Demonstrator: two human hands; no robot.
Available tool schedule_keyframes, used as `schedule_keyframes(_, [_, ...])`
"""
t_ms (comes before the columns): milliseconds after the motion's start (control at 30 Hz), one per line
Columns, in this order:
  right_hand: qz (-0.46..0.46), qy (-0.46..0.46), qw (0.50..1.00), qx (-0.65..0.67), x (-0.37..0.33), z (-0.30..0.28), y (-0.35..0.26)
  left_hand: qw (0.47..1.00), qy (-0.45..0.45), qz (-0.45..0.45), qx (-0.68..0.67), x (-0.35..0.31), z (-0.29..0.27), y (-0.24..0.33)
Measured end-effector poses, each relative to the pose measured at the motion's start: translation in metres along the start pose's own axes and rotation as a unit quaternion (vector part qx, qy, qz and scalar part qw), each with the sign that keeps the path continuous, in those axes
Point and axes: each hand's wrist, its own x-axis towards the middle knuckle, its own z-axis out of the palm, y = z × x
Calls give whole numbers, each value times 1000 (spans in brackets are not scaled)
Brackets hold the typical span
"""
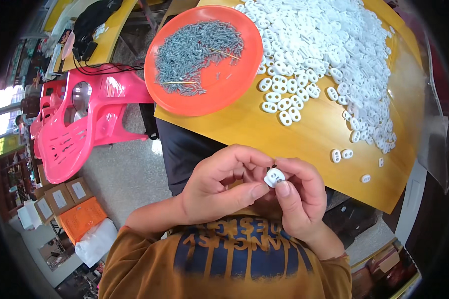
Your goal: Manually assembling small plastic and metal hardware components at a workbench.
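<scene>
Close to my body, just off the table's near edge, both hands meet around one small white plastic cord lock (pixel 274 177) with two holes in its face. My left hand (pixel 219 187) is closed, its thumb and fingertips pinching the piece from the left. From the right, my right hand (pixel 304 194) grips it with the thumb at its lower edge. A tiny dark bit shows between the index fingertips; I cannot make out what it is. Beyond my hands, a red plate (pixel 219 102) carries a heap of small grey metal springs (pixel 199 45) and two thin yellowish sticks.
A large pile of white two-hole pieces (pixel 329 45) covers the far right of the yellow table (pixel 224 127), with several loose ones nearer me. Left of the table stands a pink plastic chair (pixel 67 144). Cardboard boxes (pixel 57 199) and an orange package (pixel 82 217) lie at lower left.
</scene>
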Motion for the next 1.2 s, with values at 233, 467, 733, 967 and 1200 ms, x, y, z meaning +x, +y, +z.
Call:
schedule_keyframes(233, [1, 27, 999, -46, 0, -3, -1, 999, 17, -18, -31, 5, 4, -3])
schedule_keyframes(467, [-9, 31, 999, -44, 3, -3, 2, 997, 59, -26, -45, 8, 8, 0])
schedule_keyframes(733, [-91, 32, 989, -113, 3, -11, 6, 996, 84, -19, 19, 13, 1, 21])
schedule_keyframes(967, [-227, 37, 926, -298, -12, -41, 6, 980, 117, 87, 132, 96, -45, 88])
schedule_keyframes(1200, [-162, -23, 921, -355, -50, -44, 14, 950, 194, 186, 158, 230, -117, 163])
